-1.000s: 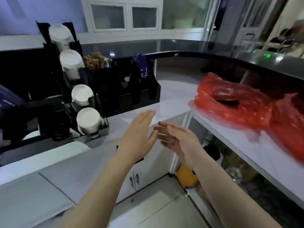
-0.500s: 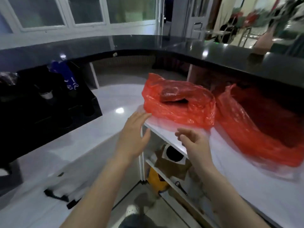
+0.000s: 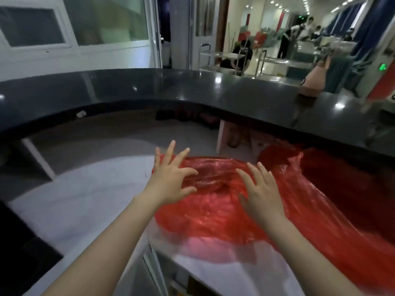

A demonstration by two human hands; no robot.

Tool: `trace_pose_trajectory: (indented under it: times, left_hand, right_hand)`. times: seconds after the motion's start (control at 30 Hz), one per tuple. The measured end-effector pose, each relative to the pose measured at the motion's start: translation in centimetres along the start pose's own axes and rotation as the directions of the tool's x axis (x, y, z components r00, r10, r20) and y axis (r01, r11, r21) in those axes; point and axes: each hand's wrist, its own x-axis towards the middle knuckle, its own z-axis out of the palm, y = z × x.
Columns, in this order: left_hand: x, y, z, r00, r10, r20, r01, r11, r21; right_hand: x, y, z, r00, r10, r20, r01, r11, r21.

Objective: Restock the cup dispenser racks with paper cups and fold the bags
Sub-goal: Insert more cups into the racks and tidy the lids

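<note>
A crumpled red plastic bag (image 3: 213, 216) lies on the white counter (image 3: 89, 201) right in front of me. My left hand (image 3: 171, 180) hovers over its left end with fingers spread wide, holding nothing. Over the bag's middle my right hand (image 3: 261, 193) is spread open too, palm down. A second red bag (image 3: 333, 201) stretches away to the right along the counter. The cup dispenser rack is out of view.
A raised black bar top (image 3: 192, 90) curves around the far side of the counter. An open shelf unit (image 3: 162, 272) sits under the counter edge below my arms. People and tables (image 3: 241, 54) fill the hall beyond.
My view has swung right, away from the cup rack, toward the red bags. Both hands have moved forward and spread out over the nearer bag.
</note>
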Motion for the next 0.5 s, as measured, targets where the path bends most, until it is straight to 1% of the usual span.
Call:
trace_pose_trajectory:
  times: [0.07,0.1,0.17,0.23,0.33,0.4,0.5]
  left_hand:
    - [1.6,-1.2,2.1,0.982,-0.005,0.188,-0.010,0.997,0.080]
    - [2.2,-1.5,3.0,0.970,-0.010,0.241,-0.012,0.996,0.092]
    - [3.1,-1.8,4.6,0.958,-0.020,0.286,-0.006,0.996,0.090]
    - [4.6,-2.2,5.8,0.954,-0.016,0.300,-0.016,0.994,0.104]
    - [6.6,-3.0,6.9,0.935,-0.040,0.353,0.003,0.994,0.106]
    - [7.5,-3.5,7.2,0.915,-0.043,0.402,0.032,0.999,0.033]
    - [8.8,-5.0,7.7,0.915,0.008,0.403,0.066,0.983,-0.169]
  right_hand:
    - [1.6,0.4,1.8,0.986,-0.001,0.165,0.008,0.999,-0.038]
    - [2.3,0.7,2.7,0.977,-0.011,0.211,0.021,0.999,-0.047]
    - [3.6,1.0,3.9,0.960,-0.051,0.276,0.074,0.995,-0.074]
    - [5.8,1.3,5.0,0.930,-0.095,0.354,0.132,0.988,-0.081]
    - [9.1,1.6,6.2,0.849,-0.148,0.507,0.179,0.984,-0.013]
    - [10.8,1.7,6.8,0.802,-0.181,0.569,0.173,0.983,0.068]
    - [13.0,2.0,7.4,0.821,-0.221,0.527,0.095,0.962,0.257]
